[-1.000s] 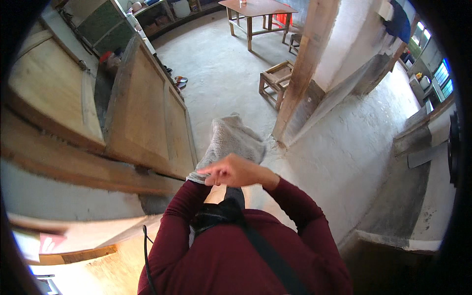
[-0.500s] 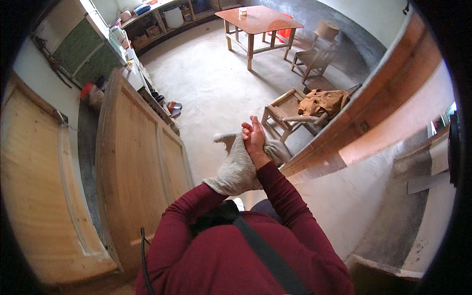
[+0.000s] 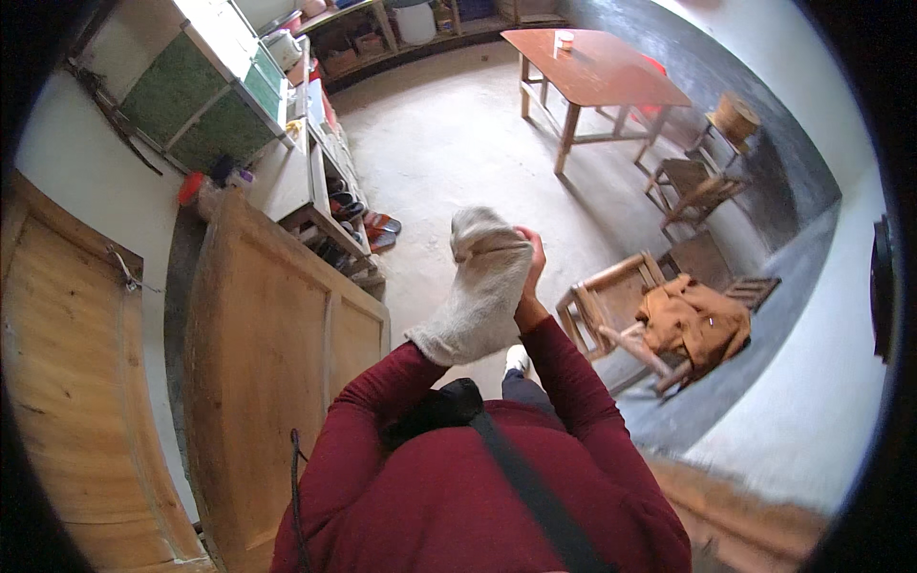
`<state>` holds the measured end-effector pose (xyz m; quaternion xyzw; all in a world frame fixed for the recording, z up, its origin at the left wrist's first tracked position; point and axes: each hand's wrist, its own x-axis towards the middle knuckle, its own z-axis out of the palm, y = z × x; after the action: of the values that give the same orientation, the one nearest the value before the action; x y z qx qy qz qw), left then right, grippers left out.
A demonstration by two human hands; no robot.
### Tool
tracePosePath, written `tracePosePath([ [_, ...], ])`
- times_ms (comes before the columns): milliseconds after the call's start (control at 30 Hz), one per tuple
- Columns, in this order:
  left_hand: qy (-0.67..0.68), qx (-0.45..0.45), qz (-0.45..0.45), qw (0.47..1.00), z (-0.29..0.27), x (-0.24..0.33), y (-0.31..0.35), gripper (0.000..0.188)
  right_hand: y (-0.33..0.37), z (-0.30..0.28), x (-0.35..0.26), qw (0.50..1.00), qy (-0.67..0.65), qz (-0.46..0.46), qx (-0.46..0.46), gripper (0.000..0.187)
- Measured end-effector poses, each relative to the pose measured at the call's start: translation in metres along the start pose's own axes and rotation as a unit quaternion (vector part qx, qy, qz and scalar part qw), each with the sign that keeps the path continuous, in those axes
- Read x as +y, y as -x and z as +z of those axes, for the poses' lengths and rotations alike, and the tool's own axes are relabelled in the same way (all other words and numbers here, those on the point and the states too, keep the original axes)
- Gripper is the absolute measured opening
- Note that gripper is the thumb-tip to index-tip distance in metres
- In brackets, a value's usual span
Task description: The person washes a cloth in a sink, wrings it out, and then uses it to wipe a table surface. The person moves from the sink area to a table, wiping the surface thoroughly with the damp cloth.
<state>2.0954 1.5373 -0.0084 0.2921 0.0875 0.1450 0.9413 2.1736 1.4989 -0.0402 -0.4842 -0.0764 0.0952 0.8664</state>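
My left hand [image 3: 470, 306] wears an off-white knitted work glove [image 3: 487, 277] that reaches over the wrist to the maroon sleeve. Its gloved fingers bend over at the top, and whatever lies inside them is hidden. My bare right hand [image 3: 532, 277] presses against the glove's right side, fingers curled behind the cloth and mostly out of sight. Both hands are together in front of my chest, above the pale floor.
A wooden door [image 3: 263, 382] stands close on my left, with shoes [image 3: 380, 229] on the floor beyond it. Ahead right is a reddish table [image 3: 602, 72]. Nearer, a wooden chair [image 3: 611, 296] stands beside a brown jacket [image 3: 697, 320]. Part of a doorway sill [image 3: 735, 506] lies low at right.
I have moved forward through the doorway, and the view has turned left. My right hand has shifted from across the top of the glove to its right side, behind it.
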Motion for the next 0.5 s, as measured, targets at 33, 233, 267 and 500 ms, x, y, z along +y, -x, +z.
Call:
tracePosePath([
  [33,-0.037,-0.015,-0.011,0.999,0.004,0.019,-0.017,0.044,-0.014,0.011,-0.009,0.989,0.089,-0.094,-0.067,0.026],
  [233,-0.348,-0.128,-0.008,0.929,0.043,0.025,-0.116,0.056,-0.093,0.019,-0.009,0.415,0.865,-0.114,-0.26,0.057],
  [267,-0.445,-0.16,0.013,0.881,0.047,0.021,-0.125,0.059,-0.096,0.027,-0.026,0.329,0.907,-0.05,-0.258,0.06],
  [500,-0.9,-0.2,0.387,-0.002,0.1,0.002,-0.224,0.079,-0.184,-0.009,-0.057,0.581,0.794,0.067,-0.166,0.076],
])
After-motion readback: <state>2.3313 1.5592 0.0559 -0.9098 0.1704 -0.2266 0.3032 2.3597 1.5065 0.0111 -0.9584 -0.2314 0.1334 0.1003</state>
